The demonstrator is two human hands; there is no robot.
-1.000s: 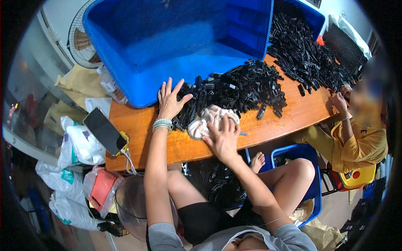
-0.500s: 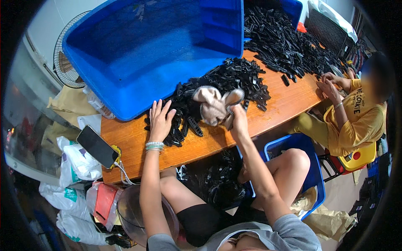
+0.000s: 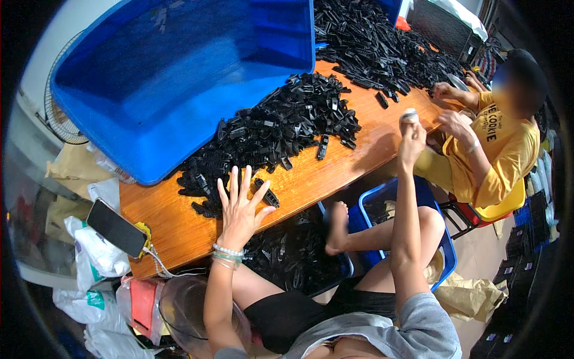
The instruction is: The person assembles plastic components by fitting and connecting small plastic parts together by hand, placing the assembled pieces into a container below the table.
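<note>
My left hand (image 3: 241,206) is spread open at the near side of a heap of small black plastic parts (image 3: 281,128) on the wooden table. One ribbed black part (image 3: 267,192) lies right beside its thumb and fingers. Raised past the table's front edge, on the right, is my right hand (image 3: 411,143), closed round a pale beige cloth (image 3: 409,115). Only a small bunched end of the cloth shows above the fist; the rest is hidden or blurred.
A big blue bin (image 3: 179,90) lies tipped with its opening toward the heap. More black parts (image 3: 376,54) cover the table's far right. A co-worker in a yellow shirt (image 3: 508,143) sits close on the right. A phone (image 3: 116,227) stands at the left edge.
My right hand has swung the cloth away from the heap, up and to the right. My left hand has shifted nearer to me with fingers spread. The whole view has turned slightly.
</note>
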